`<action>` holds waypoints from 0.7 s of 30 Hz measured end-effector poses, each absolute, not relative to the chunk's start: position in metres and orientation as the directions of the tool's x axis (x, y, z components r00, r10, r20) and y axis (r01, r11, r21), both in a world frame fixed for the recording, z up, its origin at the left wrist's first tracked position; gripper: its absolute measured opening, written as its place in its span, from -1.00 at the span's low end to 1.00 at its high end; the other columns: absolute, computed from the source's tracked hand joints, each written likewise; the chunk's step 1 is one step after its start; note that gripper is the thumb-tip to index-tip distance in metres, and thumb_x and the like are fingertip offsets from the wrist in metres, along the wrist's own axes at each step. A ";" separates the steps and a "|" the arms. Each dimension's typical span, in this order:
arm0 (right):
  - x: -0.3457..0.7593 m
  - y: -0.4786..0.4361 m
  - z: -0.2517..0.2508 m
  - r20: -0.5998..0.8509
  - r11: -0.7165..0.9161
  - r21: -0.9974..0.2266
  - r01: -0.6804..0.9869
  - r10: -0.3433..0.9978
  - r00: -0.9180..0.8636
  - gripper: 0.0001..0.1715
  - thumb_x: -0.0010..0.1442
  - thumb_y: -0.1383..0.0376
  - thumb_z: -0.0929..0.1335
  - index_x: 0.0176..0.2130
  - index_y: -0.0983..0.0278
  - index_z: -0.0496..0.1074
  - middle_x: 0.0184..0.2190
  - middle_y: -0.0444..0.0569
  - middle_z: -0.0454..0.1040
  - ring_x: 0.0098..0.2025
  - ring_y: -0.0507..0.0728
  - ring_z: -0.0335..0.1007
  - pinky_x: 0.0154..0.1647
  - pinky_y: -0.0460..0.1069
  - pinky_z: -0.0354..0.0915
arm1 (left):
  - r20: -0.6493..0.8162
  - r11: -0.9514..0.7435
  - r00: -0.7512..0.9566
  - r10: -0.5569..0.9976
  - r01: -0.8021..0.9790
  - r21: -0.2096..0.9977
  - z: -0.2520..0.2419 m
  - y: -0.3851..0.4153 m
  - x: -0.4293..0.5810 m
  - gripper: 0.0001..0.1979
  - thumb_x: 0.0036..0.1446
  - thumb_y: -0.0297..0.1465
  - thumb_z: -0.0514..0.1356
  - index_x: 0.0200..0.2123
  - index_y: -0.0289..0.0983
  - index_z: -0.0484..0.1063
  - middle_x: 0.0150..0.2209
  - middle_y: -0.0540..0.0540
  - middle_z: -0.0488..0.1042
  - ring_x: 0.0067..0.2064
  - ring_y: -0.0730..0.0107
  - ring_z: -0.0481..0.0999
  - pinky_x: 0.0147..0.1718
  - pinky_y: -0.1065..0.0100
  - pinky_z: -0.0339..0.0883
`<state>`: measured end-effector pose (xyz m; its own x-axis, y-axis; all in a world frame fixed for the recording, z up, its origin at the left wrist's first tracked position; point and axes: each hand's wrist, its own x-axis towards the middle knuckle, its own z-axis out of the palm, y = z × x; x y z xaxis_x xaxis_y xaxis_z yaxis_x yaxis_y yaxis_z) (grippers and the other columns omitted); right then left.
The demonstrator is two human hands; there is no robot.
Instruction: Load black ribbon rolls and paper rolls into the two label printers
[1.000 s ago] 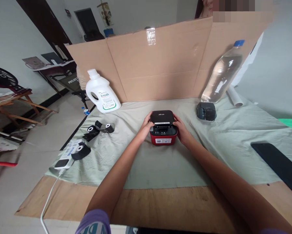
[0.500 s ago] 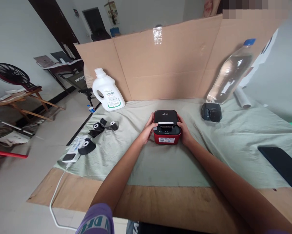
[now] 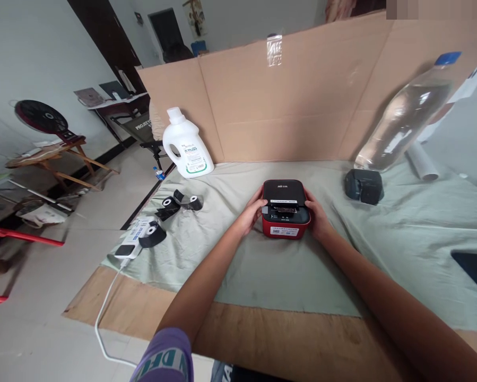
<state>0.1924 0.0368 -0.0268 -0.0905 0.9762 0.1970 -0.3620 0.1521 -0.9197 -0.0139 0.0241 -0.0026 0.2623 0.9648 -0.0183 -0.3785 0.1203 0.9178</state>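
Left fingers, right fingers, both grasping red-black device; clear bottle (blue-capped), liquid inside

Purple left sleeve, white-and-teal lettered band, bare forearms, bare hands

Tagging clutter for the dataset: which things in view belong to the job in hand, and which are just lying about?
In the job:
red-and-black boxy device, between left hand and right hand

Apparently just lying about, untouched:
white plastic handled jug
clear blue-capped plastic bottle
black rolls with white cores (any link unclear)
flat black rectangular slab
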 end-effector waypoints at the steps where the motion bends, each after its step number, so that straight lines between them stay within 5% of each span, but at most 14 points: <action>1: 0.194 0.039 -0.027 0.195 0.148 -0.925 -0.349 0.975 -0.103 -0.32 0.02 0.19 0.35 0.17 0.06 0.41 0.24 -0.21 0.41 0.37 0.30 0.16 0.40 0.25 0.11 | -0.022 0.124 0.262 0.965 -0.382 0.916 -0.002 0.024 -0.015 -0.26 0.01 -0.34 0.27 0.31 0.01 0.27 0.34 0.09 0.27 0.33 0.13 0.29 0.28 0.17 0.19; 6: 0.200 0.047 -0.031 0.190 0.151 -0.950 -0.272 0.974 -0.121 -0.21 -0.02 0.25 0.32 0.22 0.09 0.38 0.23 -0.21 0.41 0.34 0.35 0.21 0.31 0.27 0.23 | -0.017 0.126 0.264 0.964 -0.399 0.908 0.001 0.025 -0.018 -0.20 -0.03 -0.42 0.29 0.33 -0.05 0.25 0.36 0.04 0.22 0.38 0.09 0.20 0.29 0.18 0.17; 21: 0.193 0.038 -0.031 0.223 0.171 -0.908 -0.382 0.970 -0.096 -0.36 0.07 0.07 0.39 0.15 0.06 0.43 0.24 -0.19 0.41 0.36 0.28 0.18 0.43 0.22 0.05 | -0.020 0.125 0.253 0.967 -0.410 0.903 -0.004 0.023 -0.013 -0.27 0.05 -0.31 0.26 0.32 -0.01 0.25 0.34 0.11 0.26 0.38 0.12 0.20 0.31 0.13 0.17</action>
